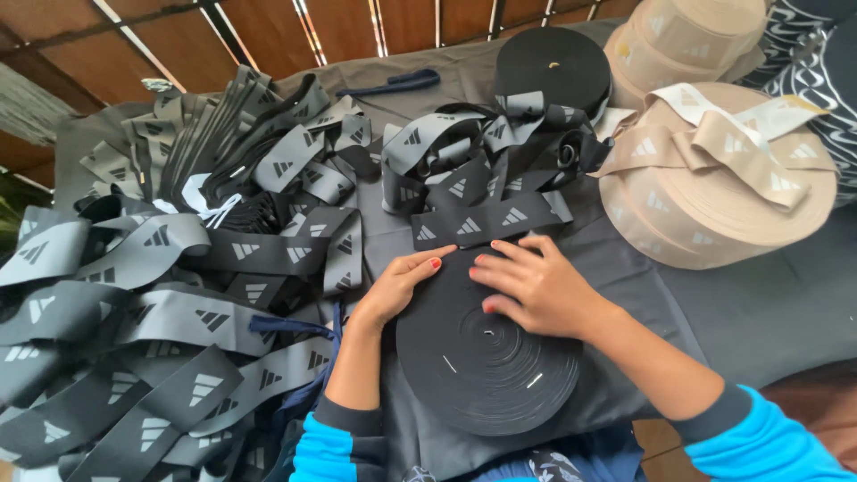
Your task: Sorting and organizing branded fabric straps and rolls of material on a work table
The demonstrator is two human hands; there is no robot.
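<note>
A big flat roll of black elastic band (486,361) lies on the dark cloth in front of me. My left hand (397,284) rests at its upper left edge, fingers stretched out along the rim. My right hand (527,281) lies on top of the roll's far side, fingers spread and pressing down. A strip of black band with white triangle marks (486,223) runs just beyond both hands. Neither hand is closed around anything.
A heap of cut grey and black band pieces (161,295) covers the left. A second black roll (552,61) stands at the back. Two beige rolls (714,178) sit at the right. A dark grey cloth (768,303) covers the table.
</note>
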